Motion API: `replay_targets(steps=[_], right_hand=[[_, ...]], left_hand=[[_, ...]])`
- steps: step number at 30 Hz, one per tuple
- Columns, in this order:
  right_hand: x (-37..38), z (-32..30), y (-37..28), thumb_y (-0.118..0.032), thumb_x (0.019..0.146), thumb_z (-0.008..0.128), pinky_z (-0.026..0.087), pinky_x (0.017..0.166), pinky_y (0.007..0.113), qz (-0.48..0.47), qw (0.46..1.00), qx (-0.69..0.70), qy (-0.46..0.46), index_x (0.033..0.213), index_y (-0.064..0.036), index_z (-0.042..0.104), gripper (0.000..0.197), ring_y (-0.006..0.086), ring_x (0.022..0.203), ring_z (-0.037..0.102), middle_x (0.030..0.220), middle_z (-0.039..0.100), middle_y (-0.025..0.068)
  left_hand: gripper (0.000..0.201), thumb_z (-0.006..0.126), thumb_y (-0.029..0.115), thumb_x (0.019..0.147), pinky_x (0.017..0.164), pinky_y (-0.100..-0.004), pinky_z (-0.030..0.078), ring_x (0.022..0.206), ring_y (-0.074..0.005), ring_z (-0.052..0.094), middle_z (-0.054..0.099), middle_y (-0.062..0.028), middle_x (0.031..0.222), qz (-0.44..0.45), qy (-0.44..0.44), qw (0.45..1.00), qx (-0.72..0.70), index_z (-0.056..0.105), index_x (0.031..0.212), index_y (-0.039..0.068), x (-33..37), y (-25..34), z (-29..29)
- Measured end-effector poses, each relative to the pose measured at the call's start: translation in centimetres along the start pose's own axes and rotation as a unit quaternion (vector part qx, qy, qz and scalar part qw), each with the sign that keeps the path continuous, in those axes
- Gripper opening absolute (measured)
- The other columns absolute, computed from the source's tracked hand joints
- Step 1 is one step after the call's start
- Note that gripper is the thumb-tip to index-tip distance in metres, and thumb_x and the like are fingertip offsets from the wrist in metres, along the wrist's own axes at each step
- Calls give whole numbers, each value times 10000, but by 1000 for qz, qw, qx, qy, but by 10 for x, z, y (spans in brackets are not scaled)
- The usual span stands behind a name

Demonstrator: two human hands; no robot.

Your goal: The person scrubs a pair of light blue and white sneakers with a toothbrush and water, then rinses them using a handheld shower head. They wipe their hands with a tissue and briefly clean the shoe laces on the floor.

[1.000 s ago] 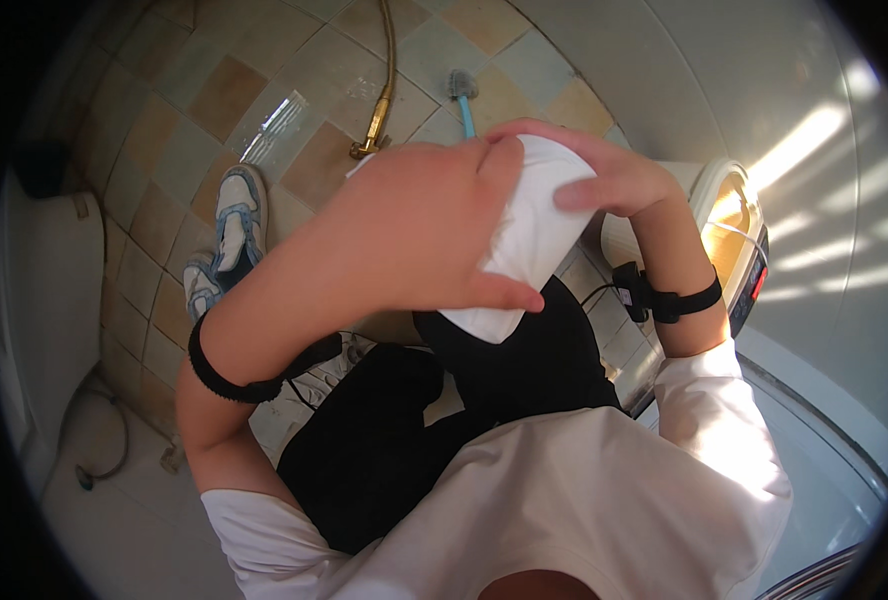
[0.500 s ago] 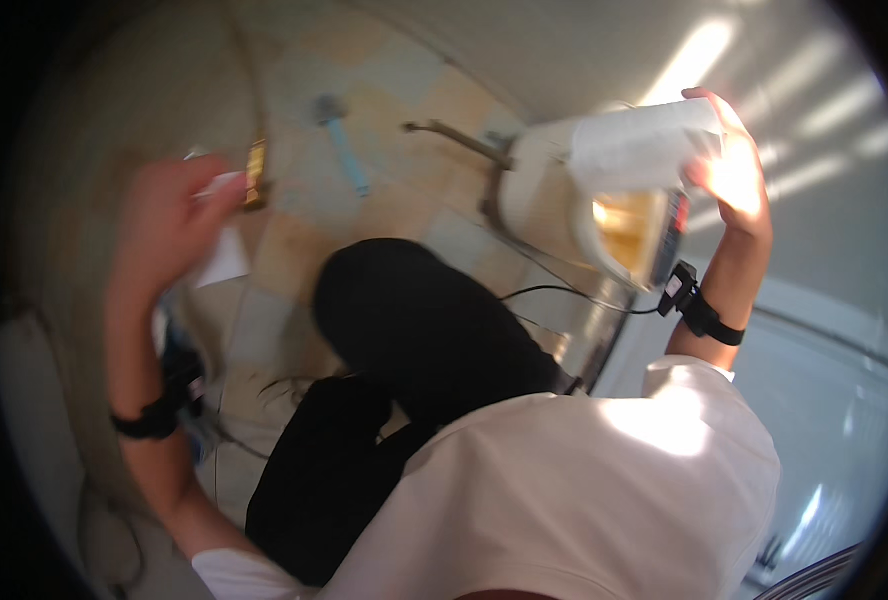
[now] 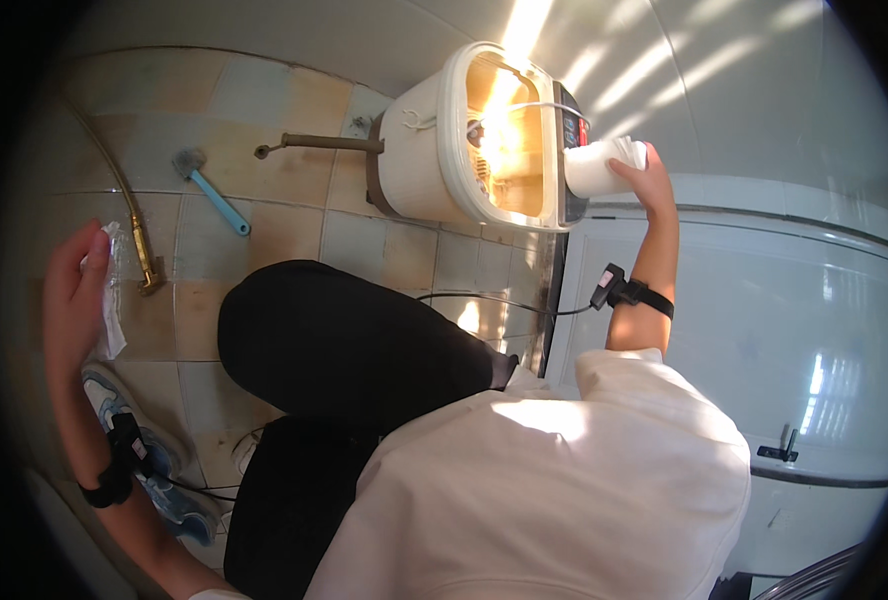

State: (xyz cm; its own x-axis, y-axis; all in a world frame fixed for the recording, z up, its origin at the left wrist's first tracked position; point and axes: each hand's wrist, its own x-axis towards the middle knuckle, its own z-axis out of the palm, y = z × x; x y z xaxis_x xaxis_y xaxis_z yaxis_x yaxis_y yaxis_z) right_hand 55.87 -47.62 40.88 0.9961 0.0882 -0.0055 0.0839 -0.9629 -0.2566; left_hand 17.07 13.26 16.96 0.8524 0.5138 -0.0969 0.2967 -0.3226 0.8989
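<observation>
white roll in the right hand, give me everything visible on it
The white roll looks like soft paper or cloth, a short cylinder lying on its side. The right hand grips one end, fingers wrapped over it. Its other end sits at the rim of the cream tub machine, by the control panel; whether they touch is unclear. Sunlight washes out its surface detail.

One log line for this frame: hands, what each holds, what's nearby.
left hand: holds clear wrapper, out over tiled floor | right hand: holds white roll at rim of small washing machine

Sun glare washes out the inside of the white tub (image 3: 434,140); the right hand (image 3: 649,180) hides part of the white roll (image 3: 599,165).
</observation>
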Motion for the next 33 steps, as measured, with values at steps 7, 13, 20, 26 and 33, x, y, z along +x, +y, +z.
replay_targets(steps=[7, 13, 20, 26, 33], right_hand=[[-33, 24, -89, -405, 723, 839, 413, 1051, 430, -20, 908, -329, 257, 1417, 1, 464, 887, 360, 1298, 491, 1357, 538, 231], [-70, 76, -274, -117, 898, 706, 514, 872, 299, -417, 842, 260, 221, 1191, 35, 645, 336, 189, 990, 645, 1095, 688, 154], [-114, 97, -422, -248, 943, 607, 407, 912, 340, -629, 566, 514, -142, 1157, -46, 646, 297, 254, 1065, 608, 1147, 662, 128], [-167, 108, -500, -246, 940, 593, 396, 886, 345, -627, 474, 548, -286, 1115, -42, 629, 271, 243, 1018, 591, 1093, 649, 114], [-236, 161, -562, -244, 937, 576, 383, 856, 350, -601, 390, 589, -374, 1065, -38, 609, 245, 230, 964, 570, 1031, 634, 97]], left_hand=[[512, 541, 341, 1024, 1049, -305, 395, 1181, -182, 556, 592, -148, 1305, -57, -27, 997, 42, 515, 1371, -35, -7, -13, -16], [482, 558, 292, 991, 1061, -325, 393, 1200, -203, 561, 608, -141, 1284, 85, -15, 988, -126, 536, 1354, -24, 9, -7, -10], [307, 621, 251, 943, 723, -251, 497, 829, -88, 609, 648, -18, 928, 181, -129, 917, -331, 655, 1156, 32, -28, 123, 31], [342, 441, 248, 1032, 764, -250, 523, 926, -110, 619, 627, -68, 1050, 52, 53, 783, -617, 581, 1254, 28, -41, 127, 47], [514, 468, 234, 1003, 1060, -371, 385, 1246, -324, 497, 436, -225, 1389, 242, 114, 847, -459, 396, 1405, -79, -69, 132, 72]])
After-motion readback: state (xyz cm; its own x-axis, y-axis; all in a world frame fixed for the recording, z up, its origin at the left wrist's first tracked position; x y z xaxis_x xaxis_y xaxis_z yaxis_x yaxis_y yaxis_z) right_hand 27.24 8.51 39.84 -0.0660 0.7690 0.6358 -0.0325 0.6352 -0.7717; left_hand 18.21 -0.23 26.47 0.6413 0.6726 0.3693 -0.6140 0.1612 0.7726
